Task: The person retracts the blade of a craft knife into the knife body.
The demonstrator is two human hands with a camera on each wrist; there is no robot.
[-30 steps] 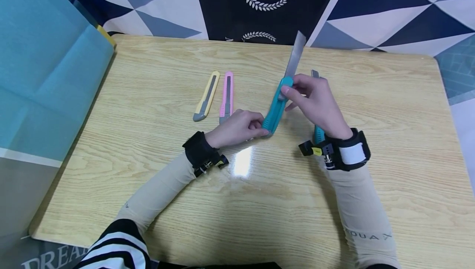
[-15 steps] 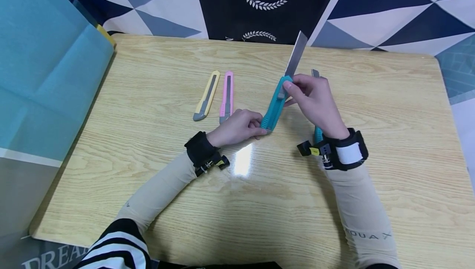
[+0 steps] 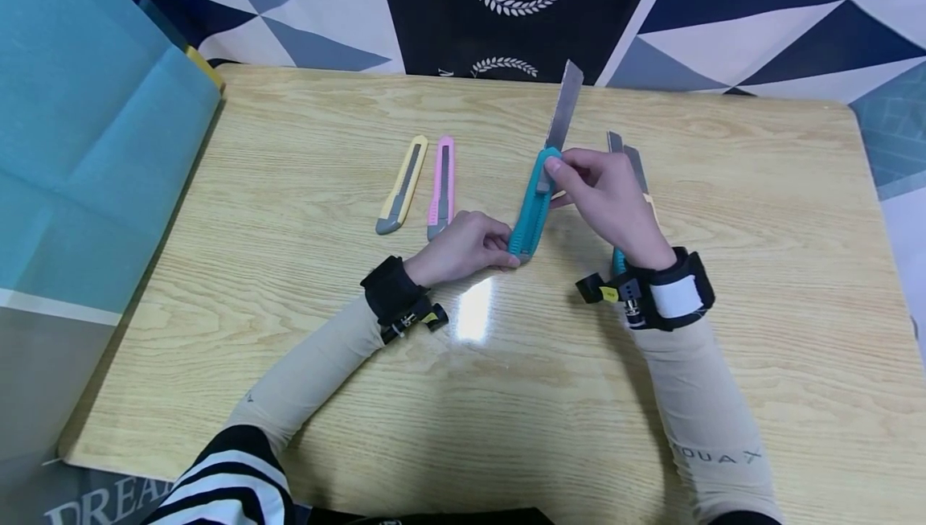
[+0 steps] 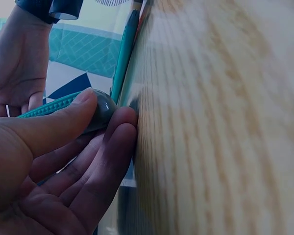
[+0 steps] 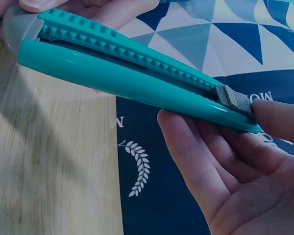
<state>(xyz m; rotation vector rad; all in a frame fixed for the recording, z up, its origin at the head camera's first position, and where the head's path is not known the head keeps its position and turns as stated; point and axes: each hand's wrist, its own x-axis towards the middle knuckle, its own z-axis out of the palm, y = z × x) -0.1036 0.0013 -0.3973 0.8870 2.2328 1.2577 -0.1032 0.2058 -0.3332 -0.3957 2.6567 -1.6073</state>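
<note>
A teal box cutter (image 3: 532, 211) is held between both hands over the table, its long blade (image 3: 564, 107) sticking far out of the upper end. My left hand (image 3: 470, 248) pinches the grey end cap (image 5: 18, 33) between thumb and fingers. Higher up, my right hand (image 3: 611, 199) grips the handle, with the thumb at the grey slider (image 5: 233, 100) and the fingers beneath. Beyond the left hand lie a pink box cutter (image 3: 442, 179) and a yellow box cutter (image 3: 403, 187), blades drawn in. The left hand overlaps the pink one's lower end.
Behind the right hand lies a second teal box cutter (image 3: 619, 261), mostly hidden. Beside it another cutter's blade (image 3: 637, 167) shows with a bit of yellow handle. The wooden table (image 3: 289, 147) meets a patterned cloth (image 3: 723, 18) at the back and a blue panel (image 3: 94, 147) at left.
The teal box cutter has tipped slightly more upright, its blade tip shifting left. The right hand moved a little left, uncovering another blade behind it. The left hand has stayed nearly still.
</note>
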